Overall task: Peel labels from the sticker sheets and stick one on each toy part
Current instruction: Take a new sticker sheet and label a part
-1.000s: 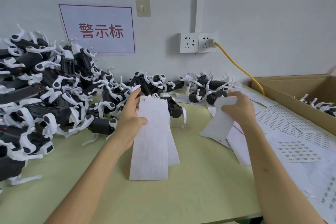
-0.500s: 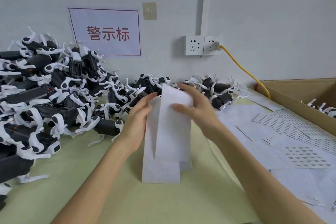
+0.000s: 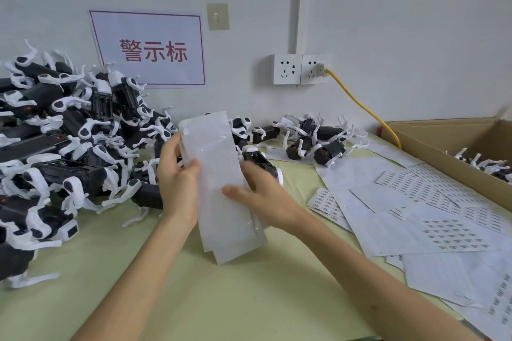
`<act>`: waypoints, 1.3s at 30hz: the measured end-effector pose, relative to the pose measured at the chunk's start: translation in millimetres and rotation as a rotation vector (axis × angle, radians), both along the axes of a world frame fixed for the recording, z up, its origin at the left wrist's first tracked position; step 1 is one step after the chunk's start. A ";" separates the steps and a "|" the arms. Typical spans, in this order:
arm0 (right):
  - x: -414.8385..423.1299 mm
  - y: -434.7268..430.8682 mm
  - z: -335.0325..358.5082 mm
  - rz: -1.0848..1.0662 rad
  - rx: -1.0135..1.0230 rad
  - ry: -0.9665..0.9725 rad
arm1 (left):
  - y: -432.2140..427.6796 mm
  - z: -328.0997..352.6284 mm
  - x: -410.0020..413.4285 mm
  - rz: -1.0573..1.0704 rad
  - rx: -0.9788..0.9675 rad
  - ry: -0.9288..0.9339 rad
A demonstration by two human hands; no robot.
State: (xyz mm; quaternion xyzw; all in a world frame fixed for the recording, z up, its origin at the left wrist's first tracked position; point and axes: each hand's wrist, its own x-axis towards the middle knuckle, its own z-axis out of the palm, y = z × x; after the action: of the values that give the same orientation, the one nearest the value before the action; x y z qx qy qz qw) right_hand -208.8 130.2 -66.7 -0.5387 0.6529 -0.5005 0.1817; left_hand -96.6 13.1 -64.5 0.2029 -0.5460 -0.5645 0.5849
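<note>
The left grip (image 3: 177, 183) and right grip (image 3: 263, 196) both pinch the sticker sheets (image 3: 216, 163), held between them. Thin, light, floppy paper, I think; best taken by its side edges.

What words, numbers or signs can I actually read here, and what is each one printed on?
"警示标", in red, on the white red-bordered sign on the wall.
Loose sticker sheets on the table: rows of small dark labels, too small to read.
The white strips held by the left hand and right hand: faint marks only, unreadable.
No legible text on the toy parts or the sockets.
</note>
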 end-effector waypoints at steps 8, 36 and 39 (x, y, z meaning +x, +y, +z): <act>-9.5 7.8 5.1 -0.222 -0.217 0.443 | -7.1 6.8 6.5 -0.257 0.204 0.118; -260.0 153.1 40.5 -0.884 0.000 -0.562 | 18.9 -4.7 -0.2 -0.511 -0.092 -0.357; -301.2 166.8 0.3 -0.978 0.249 -0.653 | 19.1 -7.2 -2.1 -0.508 -0.105 -0.387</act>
State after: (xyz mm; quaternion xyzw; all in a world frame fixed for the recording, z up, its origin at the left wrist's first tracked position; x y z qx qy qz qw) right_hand -510.0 297.0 -66.4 0.0308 0.7891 -0.5854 0.1833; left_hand -98.7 32.2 -71.8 0.1334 -0.7085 -0.6145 0.3202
